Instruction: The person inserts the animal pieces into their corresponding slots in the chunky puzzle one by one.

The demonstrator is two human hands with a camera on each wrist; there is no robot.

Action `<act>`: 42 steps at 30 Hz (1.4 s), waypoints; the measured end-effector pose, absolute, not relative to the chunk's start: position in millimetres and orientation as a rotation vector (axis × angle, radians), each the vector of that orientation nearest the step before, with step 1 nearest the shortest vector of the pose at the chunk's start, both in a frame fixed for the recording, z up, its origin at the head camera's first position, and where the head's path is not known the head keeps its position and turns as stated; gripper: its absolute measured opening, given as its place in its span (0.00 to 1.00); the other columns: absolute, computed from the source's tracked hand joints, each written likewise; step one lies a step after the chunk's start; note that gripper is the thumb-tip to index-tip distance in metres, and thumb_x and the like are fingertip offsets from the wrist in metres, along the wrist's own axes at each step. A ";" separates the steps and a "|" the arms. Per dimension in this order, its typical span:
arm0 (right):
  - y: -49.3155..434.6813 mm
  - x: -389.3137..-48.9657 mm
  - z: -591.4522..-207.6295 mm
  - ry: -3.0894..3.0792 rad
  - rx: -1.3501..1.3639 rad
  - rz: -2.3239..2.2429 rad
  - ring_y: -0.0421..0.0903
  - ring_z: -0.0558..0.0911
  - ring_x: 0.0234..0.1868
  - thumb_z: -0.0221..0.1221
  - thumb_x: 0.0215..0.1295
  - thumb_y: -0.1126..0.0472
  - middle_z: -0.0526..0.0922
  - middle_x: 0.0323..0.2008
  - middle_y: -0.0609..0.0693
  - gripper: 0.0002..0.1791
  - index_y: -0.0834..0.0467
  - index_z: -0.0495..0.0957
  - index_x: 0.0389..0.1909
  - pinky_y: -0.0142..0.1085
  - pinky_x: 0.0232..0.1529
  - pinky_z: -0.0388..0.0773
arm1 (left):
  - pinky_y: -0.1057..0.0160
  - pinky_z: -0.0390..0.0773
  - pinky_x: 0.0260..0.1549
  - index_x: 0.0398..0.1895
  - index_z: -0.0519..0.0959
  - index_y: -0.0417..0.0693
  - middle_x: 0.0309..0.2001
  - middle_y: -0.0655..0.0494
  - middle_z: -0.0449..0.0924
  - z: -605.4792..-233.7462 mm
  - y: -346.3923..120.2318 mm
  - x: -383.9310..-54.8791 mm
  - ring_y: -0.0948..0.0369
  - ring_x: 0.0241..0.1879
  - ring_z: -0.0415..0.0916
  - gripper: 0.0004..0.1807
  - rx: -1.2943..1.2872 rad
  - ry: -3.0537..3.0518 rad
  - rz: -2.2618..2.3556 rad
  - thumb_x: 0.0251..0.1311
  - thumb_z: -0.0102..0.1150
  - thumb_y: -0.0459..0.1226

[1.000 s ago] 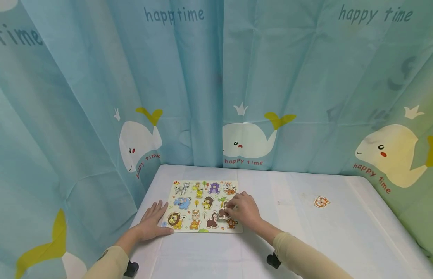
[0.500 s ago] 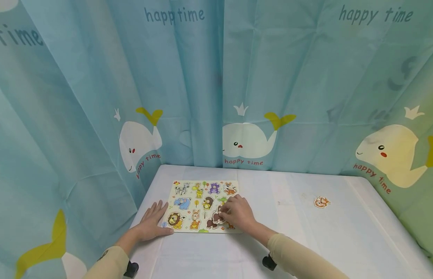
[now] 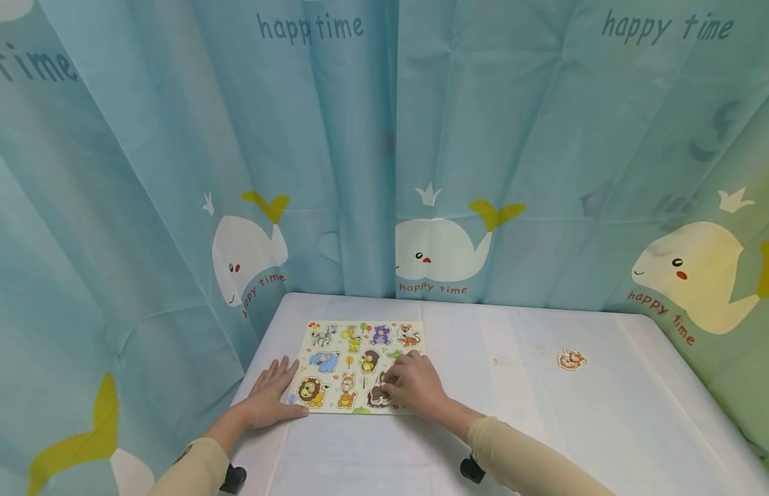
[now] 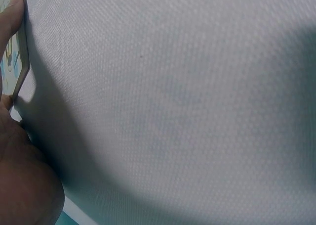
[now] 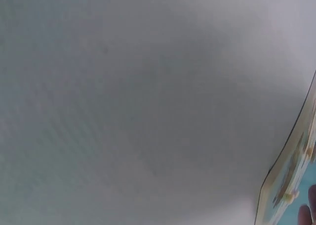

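A cream animal puzzle board [image 3: 327,406] lies flat at the left of the table, with several animal pieces on it. My left hand [image 3: 269,396] rests at its left edge, fingers spread and straight, thumb along the near left corner. Over the board's near right part, my right hand [image 3: 415,384] pinches a dark brown gorilla piece [image 3: 378,395] between thumb and fingers. The piece sits over the gorilla's place in the bottom row. My right hand covers the board's right side. In the left wrist view the thumb [image 4: 11,20] touches the board's edge.
A loose orange-brown animal piece [image 3: 571,359] lies on the white table [image 3: 502,413], well right of the board. Blue curtains [image 3: 334,138] with whale prints hang behind and at both sides of the table.
My right hand has moved left and toward the near edge with the gorilla piece, from the board's right side to the bottom-row gorilla place. My left hand has stayed still.
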State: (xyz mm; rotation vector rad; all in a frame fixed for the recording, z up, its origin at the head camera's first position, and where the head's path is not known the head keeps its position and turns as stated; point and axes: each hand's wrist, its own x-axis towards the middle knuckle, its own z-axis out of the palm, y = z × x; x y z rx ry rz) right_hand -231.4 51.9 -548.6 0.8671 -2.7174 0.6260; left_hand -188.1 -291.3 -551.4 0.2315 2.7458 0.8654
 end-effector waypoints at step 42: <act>44.3 -230.0 -561.4 -2.716 0.871 0.598 0.36 0.69 0.34 0.75 0.55 0.50 0.78 0.29 0.32 0.05 0.43 0.89 0.28 0.31 0.35 0.67 | 0.37 0.30 0.75 0.81 0.49 0.36 0.81 0.32 0.36 -553.3 -292.6 -188.2 0.36 0.79 0.27 0.63 0.238 2.739 0.883 0.53 0.71 0.60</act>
